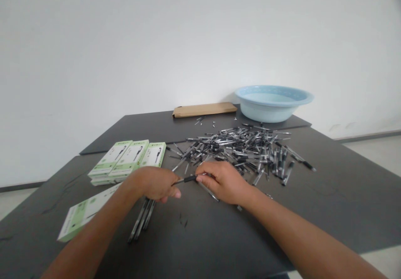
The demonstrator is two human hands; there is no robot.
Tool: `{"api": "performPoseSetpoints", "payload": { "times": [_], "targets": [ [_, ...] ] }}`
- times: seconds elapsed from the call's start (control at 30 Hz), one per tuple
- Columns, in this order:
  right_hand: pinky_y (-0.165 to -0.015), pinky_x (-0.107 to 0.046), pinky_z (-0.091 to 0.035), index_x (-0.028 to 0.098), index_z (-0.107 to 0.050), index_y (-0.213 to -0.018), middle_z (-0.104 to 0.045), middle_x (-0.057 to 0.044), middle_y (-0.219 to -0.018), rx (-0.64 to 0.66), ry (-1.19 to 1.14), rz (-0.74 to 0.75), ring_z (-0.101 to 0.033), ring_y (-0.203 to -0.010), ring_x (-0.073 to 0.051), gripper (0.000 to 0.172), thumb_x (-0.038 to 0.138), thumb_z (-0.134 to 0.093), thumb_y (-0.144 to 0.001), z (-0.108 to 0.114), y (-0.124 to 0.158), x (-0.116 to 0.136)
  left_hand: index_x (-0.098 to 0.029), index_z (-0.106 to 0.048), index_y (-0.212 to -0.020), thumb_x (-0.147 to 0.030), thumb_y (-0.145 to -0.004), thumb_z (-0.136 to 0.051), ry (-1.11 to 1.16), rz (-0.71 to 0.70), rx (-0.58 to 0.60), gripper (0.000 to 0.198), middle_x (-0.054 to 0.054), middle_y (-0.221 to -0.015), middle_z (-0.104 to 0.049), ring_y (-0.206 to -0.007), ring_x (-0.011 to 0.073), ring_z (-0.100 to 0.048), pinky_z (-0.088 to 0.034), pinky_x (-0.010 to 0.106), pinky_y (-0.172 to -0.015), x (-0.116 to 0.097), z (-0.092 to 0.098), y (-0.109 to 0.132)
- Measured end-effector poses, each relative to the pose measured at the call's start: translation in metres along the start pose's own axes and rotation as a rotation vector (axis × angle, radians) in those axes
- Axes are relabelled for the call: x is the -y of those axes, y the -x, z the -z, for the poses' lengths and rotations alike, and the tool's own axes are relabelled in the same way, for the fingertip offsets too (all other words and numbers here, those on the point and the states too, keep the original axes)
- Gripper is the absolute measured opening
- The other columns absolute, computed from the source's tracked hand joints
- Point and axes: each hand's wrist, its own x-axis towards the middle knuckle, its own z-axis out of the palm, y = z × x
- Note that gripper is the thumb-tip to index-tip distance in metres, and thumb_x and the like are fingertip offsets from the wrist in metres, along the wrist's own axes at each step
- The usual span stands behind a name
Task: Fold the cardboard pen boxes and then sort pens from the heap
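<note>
Between my two hands is a pen (189, 178) with a clear barrel and a dark grip, held nearly level above the table. My left hand (156, 183) is closed around its left end. The thumb and fingers of my right hand (223, 181) pinch the other end, so its tip is hidden. Below my left hand, several capped pens (142, 219) lie side by side on the table. A large heap of loose pens and pen parts (247, 147) spreads out beyond my right hand.
Stacked green-and-white pen boxes (125, 158) stand at the left, and another box (84, 212) lies nearer, partly behind my left forearm. A flat piece of cardboard (205, 110) and a light blue basin (272, 103) sit at the back of the dark table (200, 245).
</note>
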Motion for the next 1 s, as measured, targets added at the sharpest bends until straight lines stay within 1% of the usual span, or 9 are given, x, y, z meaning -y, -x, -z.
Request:
{"api": "performPoseSetpoints", "payload": {
  "times": [0.27, 0.4, 0.53, 0.6, 0.67, 0.73, 0.8, 0.93, 1.0],
  "targets": [
    [-0.070, -0.024, -0.039, 0.019, -0.062, -0.090, -0.066, -0.004, -0.082, 0.007, -0.024, -0.014, -0.060, -0.077, -0.015, 0.019, 0.031, -0.048, -0.094, 0.001, 0.000, 0.002, -0.019, -0.063, -0.085, -0.033, -0.087, -0.046, -0.005, 0.008, -0.013, 0.022, 0.007, -0.080, -0.075, -0.071, 0.0221, -0.067, -0.044, 0.026, -0.056, -0.005, 0.001, 0.005],
    [-0.064, -0.023, -0.037, 0.019, -0.060, -0.094, -0.061, -0.001, -0.076, -0.046, -0.174, -0.042, -0.056, -0.070, -0.013, 0.016, 0.032, -0.052, -0.091, 0.002, 0.001, 0.003, -0.019, -0.062, -0.083, -0.033, -0.086, -0.046, 0.019, 0.000, -0.023, 0.022, 0.007, -0.078, -0.074, -0.070, 0.0223, -0.067, -0.043, 0.026, -0.056, 0.001, 0.002, 0.007],
    [-0.053, -0.021, -0.032, 0.019, -0.055, -0.096, -0.048, 0.004, -0.068, -0.268, -0.552, -0.216, -0.042, -0.056, -0.010, 0.013, 0.022, -0.052, -0.084, -0.003, -0.003, -0.007, -0.018, -0.060, -0.078, -0.036, -0.087, -0.044, 0.038, 0.002, -0.041, 0.026, 0.008, -0.079, -0.074, -0.070, 0.0227, -0.067, -0.044, 0.027, -0.057, 0.009, 0.003, 0.011],
    [-0.048, -0.020, -0.029, 0.020, -0.051, -0.089, -0.044, 0.005, -0.068, -0.403, -0.865, -0.355, -0.035, -0.050, -0.008, 0.018, 0.013, -0.050, -0.072, -0.006, -0.008, -0.014, -0.018, -0.060, -0.078, -0.036, -0.087, -0.044, 0.044, 0.002, -0.049, 0.025, 0.008, -0.079, -0.074, -0.071, 0.0228, -0.067, -0.044, 0.027, -0.058, 0.010, 0.003, 0.012],
    [-0.044, -0.019, -0.028, 0.019, -0.047, -0.083, -0.043, 0.005, -0.068, -0.493, -1.181, -0.528, -0.033, -0.047, -0.007, 0.027, 0.006, -0.047, -0.059, -0.004, -0.012, -0.022, -0.018, -0.059, -0.077, -0.036, -0.086, -0.045, 0.037, -0.006, -0.051, 0.024, 0.007, -0.080, -0.074, -0.072, 0.0227, -0.067, -0.044, 0.028, -0.058, 0.009, 0.003, 0.013],
    [-0.043, -0.019, -0.031, 0.019, -0.045, -0.079, -0.043, 0.004, -0.067, -0.554, -1.388, -0.718, -0.038, -0.048, -0.007, 0.032, 0.002, -0.044, -0.051, 0.005, -0.014, -0.033, -0.018, -0.059, -0.077, -0.036, -0.086, -0.045, 0.029, -0.011, -0.048, 0.024, 0.007, -0.080, -0.074, -0.072, 0.0223, -0.067, -0.044, 0.028, -0.058, 0.008, 0.003, 0.014],
    [-0.042, -0.019, -0.034, 0.019, -0.043, -0.078, -0.043, 0.003, -0.066, -0.628, -1.465, -0.850, -0.044, -0.050, -0.009, 0.035, -0.001, -0.043, -0.049, 0.024, -0.013, -0.048, -0.019, -0.058, -0.077, -0.036, -0.087, -0.045, 0.025, -0.012, -0.046, 0.025, 0.006, -0.080, -0.074, -0.072, 0.0216, -0.067, -0.045, 0.027, -0.058, 0.007, 0.003, 0.014],
    [-0.045, -0.020, -0.046, 0.022, -0.036, -0.080, -0.045, 0.002, -0.074, -0.857, -1.417, -0.861, -0.050, -0.056, -0.010, 0.035, -0.004, -0.041, -0.057, 0.078, 0.001, -0.091, -0.019, -0.059, -0.078, -0.036, -0.087, -0.045, 0.036, -0.031, -0.053, 0.024, 0.006, -0.079, -0.074, -0.071, 0.0211, -0.067, -0.046, 0.027, -0.058, 0.010, 0.001, 0.012],
    [-0.048, -0.021, -0.051, 0.023, -0.033, -0.081, -0.044, 0.002, -0.077, -0.972, -1.381, -0.849, -0.051, -0.058, -0.009, 0.035, -0.006, -0.038, -0.061, 0.098, 0.009, -0.110, -0.019, -0.060, -0.079, -0.036, -0.086, -0.045, 0.044, -0.038, -0.055, 0.024, 0.006, -0.079, -0.074, -0.070, 0.0212, -0.067, -0.046, 0.027, -0.058, 0.011, 0.000, 0.011]
  ]
}}
